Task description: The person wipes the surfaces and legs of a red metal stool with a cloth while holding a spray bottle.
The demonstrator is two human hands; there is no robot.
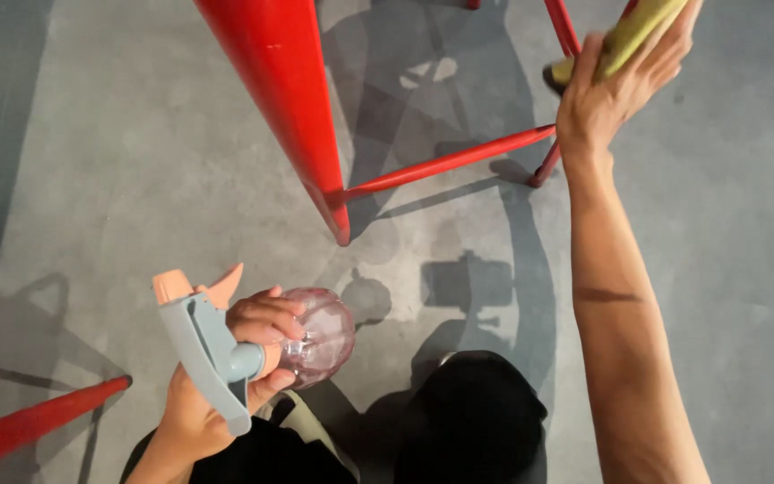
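Standing over a grey concrete floor [118,161], the person has both hands busy at once. At the far left a red leg [38,421] of a second piece of furniture slants in from the edge. Just right of it, low in the view, the left hand [217,394] is wrapped around the neck of a spray bottle [315,336]: fingers curled over the collar, the grey trigger head [203,345] with its peach nozzle pointing up and left, the rounded pinkish clear body sticking out to the right. No finger looks set on the trigger, so the bottle seems only carried for the moment.

In the middle, a thick red stool leg [288,99] comes down to the floor, with a thin red crossbar [450,161] running right from it. At the upper right, the right hand [615,85] is stretched out, palm flat and fingers spread over a yellow cloth or pad [624,40] pressed against the stool frame.

Judging by this, wiping is the step in hand; the cloth needs steady pressure along the metal, while the bottle stays upright.
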